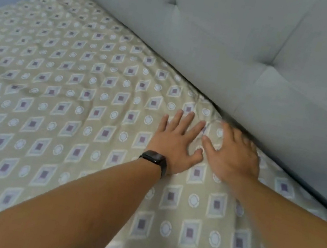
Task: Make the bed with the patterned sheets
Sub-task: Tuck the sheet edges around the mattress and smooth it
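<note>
Beige sheet (59, 88) lies under both flat, open hands, left (176, 143) beside right (233, 156), headboard (237, 49) just beyond.

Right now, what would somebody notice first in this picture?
Two bare hands pressed flat side by side on the patterned sheet, near the grey tufted headboard: the left hand wears a black smartwatch, and the right hand looks blurred. The sheet's squares and circles fill most of the view.
</note>
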### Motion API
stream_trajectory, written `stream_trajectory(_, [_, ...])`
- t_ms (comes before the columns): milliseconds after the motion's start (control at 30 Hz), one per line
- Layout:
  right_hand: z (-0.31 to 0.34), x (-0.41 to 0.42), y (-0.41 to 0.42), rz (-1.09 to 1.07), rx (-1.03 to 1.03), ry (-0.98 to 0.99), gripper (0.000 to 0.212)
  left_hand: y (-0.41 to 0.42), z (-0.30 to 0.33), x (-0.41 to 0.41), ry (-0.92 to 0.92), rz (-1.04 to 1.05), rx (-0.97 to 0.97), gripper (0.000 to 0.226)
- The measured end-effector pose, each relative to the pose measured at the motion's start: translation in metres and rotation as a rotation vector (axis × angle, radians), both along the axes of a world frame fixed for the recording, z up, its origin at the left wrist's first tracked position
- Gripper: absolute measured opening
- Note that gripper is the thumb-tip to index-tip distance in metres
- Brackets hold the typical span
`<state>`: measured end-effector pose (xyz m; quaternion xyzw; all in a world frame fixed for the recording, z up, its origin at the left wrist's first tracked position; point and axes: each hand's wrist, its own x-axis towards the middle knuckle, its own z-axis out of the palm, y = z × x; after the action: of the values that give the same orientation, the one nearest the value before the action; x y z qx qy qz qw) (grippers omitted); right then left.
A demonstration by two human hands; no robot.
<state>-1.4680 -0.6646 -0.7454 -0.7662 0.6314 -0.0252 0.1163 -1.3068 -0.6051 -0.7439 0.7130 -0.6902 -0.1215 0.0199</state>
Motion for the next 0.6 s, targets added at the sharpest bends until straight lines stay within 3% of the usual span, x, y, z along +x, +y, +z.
stream_trajectory(100, [-0.006,0.004,-0.011,-0.006,0.076,0.031,0.085,-0.009,-0.004,0.004,-0.063,0.031,0.114,0.081])
stream_trajectory(200, [0.009,0.002,-0.025,0.010,0.246,0.014,0.093,-0.019,0.027,-0.007,-0.189,0.036,0.243,0.084])
stream_trajectory(267, [0.027,-0.006,-0.020,0.055,0.316,0.017,0.088,-0.010,0.056,-0.023,-0.275,0.009,0.264,0.089])
stream_trajectory(400, [0.067,-0.071,0.050,0.130,0.324,0.029,0.067,0.058,0.109,-0.064,-0.149,0.039,0.423,0.090])
stream_trajectory(467, [0.078,-0.118,0.103,0.134,0.398,0.086,0.065,0.101,0.126,-0.089,-0.096,0.016,0.488,0.089])
stream_trajectory(600, [0.084,-0.192,0.167,0.138,0.316,0.206,0.067,0.155,0.134,-0.139,-0.004,-0.008,0.548,0.087])
